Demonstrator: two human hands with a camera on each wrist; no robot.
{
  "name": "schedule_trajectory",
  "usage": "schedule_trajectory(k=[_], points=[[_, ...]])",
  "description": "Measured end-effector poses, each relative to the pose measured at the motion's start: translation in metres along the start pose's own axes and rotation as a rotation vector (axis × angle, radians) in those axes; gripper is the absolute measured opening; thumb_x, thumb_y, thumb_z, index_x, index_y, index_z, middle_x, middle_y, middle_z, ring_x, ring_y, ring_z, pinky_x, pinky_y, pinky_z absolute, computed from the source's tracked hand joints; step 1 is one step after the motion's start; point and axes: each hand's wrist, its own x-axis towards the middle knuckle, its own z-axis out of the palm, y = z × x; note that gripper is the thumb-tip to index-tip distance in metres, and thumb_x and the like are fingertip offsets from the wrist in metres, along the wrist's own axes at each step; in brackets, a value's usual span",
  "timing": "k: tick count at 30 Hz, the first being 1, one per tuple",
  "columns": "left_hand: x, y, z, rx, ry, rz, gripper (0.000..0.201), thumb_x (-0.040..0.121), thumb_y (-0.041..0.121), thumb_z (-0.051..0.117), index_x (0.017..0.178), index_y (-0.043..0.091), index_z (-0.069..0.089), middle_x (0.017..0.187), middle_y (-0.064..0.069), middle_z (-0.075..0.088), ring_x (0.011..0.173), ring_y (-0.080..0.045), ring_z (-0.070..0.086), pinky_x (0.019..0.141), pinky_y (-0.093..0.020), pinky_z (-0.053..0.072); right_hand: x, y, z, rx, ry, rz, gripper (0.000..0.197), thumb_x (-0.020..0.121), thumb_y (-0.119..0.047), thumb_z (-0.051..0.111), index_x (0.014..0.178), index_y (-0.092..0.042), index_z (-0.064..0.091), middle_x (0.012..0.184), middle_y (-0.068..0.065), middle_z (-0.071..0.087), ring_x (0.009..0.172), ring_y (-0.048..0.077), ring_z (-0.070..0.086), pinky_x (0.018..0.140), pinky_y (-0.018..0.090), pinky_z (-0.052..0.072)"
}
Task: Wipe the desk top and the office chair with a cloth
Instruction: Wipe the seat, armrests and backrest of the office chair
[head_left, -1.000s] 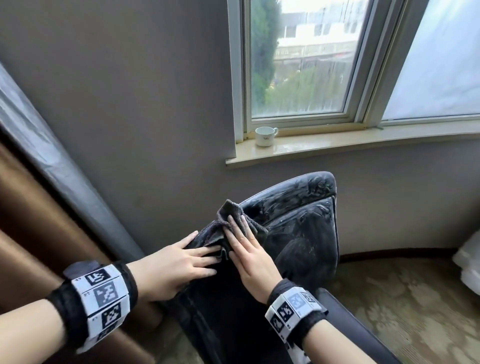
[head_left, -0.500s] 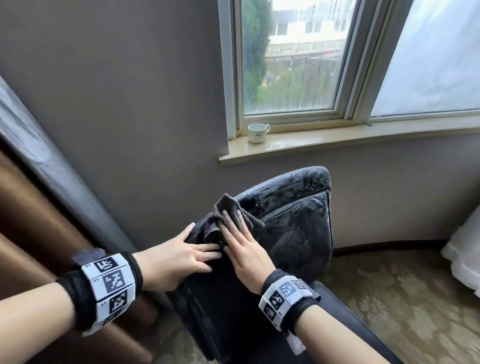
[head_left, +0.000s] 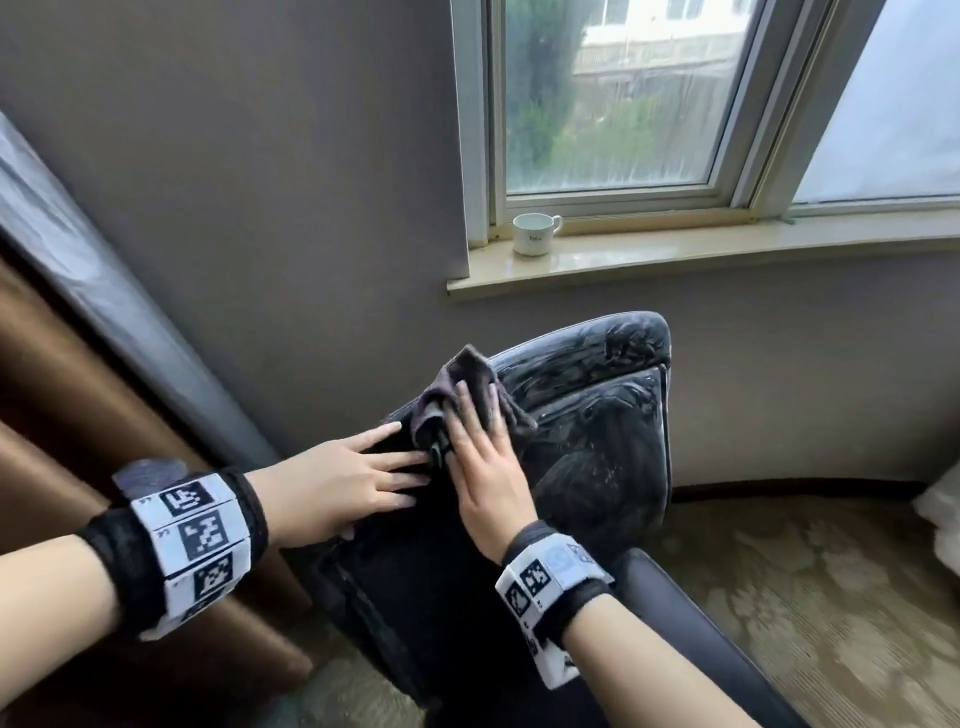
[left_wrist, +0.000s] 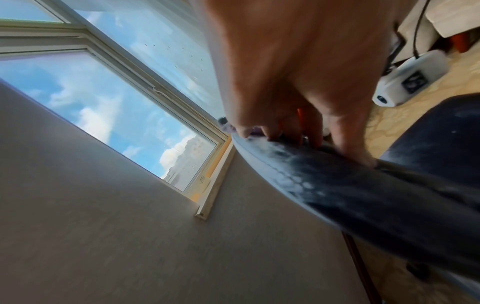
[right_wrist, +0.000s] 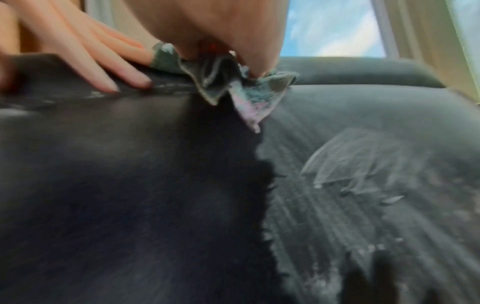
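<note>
A black leather office chair (head_left: 597, 431) stands under the window, its backrest (right_wrist: 363, 164) streaked with grey dust on the right part and dark on the left. My right hand (head_left: 480, 457) lies flat with straight fingers on a crumpled grey cloth (head_left: 467, 384), pressing it on the backrest's top left edge. The cloth (right_wrist: 233, 82) bunches under those fingers in the right wrist view. My left hand (head_left: 353, 478) rests flat on the chair's left edge (left_wrist: 337, 185), fingers straight, tips next to the cloth.
A white cup (head_left: 532, 235) sits on the window sill (head_left: 675, 260) above the chair. A grey wall (head_left: 260, 208) is behind, brown and grey curtains (head_left: 78, 364) at the left. Patterned carpet (head_left: 805, 597) lies at the right. A white device (left_wrist: 410, 78) with cables lies on the floor.
My right hand has slid the cloth a little up along the top left edge of the backrest. The left hand stays flat on the chair's left side.
</note>
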Motion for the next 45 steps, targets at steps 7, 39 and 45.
schedule_trajectory(k=[7,39,45], points=[[-0.002,-0.009,-0.003,-0.067,-0.118,0.06,0.082,0.033,0.053,0.084,0.11,0.031,0.068,0.13,0.013,0.058,0.129,-0.006,0.042,0.112,-0.046,0.029,0.014,0.04,-0.024,-0.06,-0.002,0.019,0.047,0.097,-0.016,0.036,0.143,-0.011,0.035,0.155,0.001,0.02,0.146,0.024,0.009,0.119,0.034,0.012],[0.036,-0.027,-0.034,-0.224,-0.1,-0.113,0.084,0.054,0.035,0.085,0.131,0.022,0.055,0.146,0.008,0.038,0.138,-0.013,0.026,0.108,-0.042,0.035,0.016,0.074,-0.038,-0.017,0.07,0.192,0.053,0.096,-0.02,0.033,0.147,-0.016,0.021,0.157,0.0,0.013,0.146,0.022,0.002,0.116,0.044,0.013],[0.067,-0.032,-0.05,-0.268,-0.097,-0.189,0.088,0.052,0.027,0.087,0.133,0.018,0.053,0.146,0.007,0.037,0.137,-0.015,0.02,0.108,-0.043,0.038,0.0,0.056,-0.028,-0.053,-0.037,0.021,0.052,0.097,-0.026,0.034,0.147,-0.016,0.024,0.156,-0.005,0.011,0.146,0.021,0.004,0.118,0.038,0.011]])
